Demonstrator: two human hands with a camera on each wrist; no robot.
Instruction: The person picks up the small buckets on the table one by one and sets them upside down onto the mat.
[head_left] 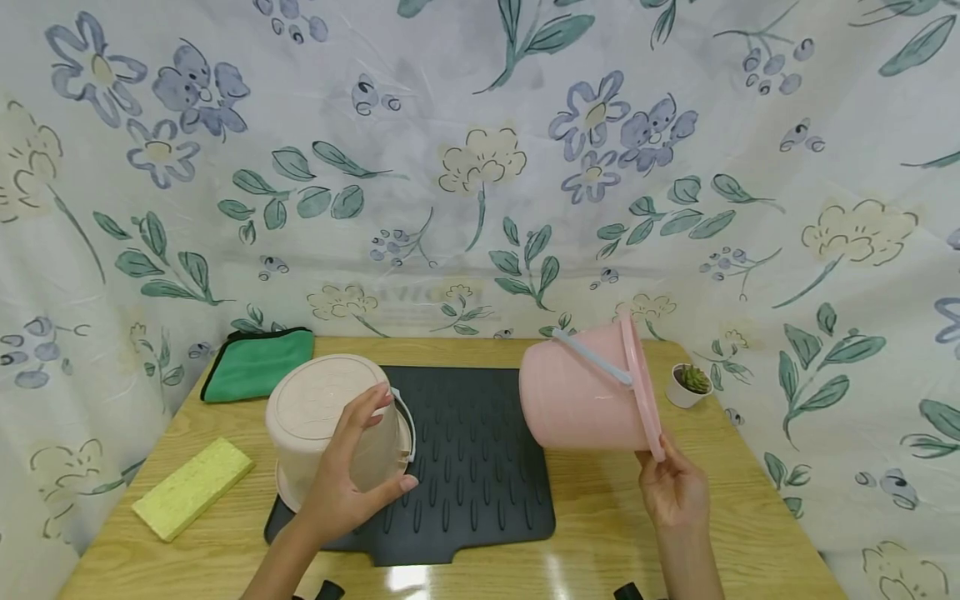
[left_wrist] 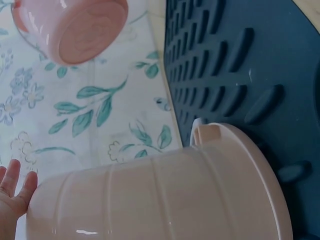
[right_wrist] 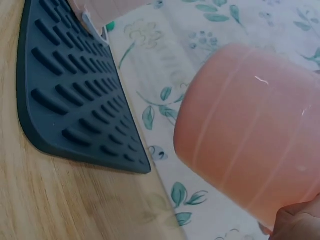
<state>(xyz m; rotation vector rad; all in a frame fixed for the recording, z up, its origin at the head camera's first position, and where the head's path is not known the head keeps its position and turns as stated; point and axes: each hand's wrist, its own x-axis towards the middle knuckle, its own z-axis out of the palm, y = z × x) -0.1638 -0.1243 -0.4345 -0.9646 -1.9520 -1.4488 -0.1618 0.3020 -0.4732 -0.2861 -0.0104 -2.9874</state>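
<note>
Pink bucket (head_left: 573, 396) is hanging sideways over the worktop's (head_left: 600, 533) right half, up-left of the right hand (head_left: 677, 490), which is pinching its lower rim. Long axis is running crosswise; base is pointing left, mouth right. Left hand (head_left: 347, 493) is standing spread at the upturned beige bucket (head_left: 318, 408), contact unclear.
</note>
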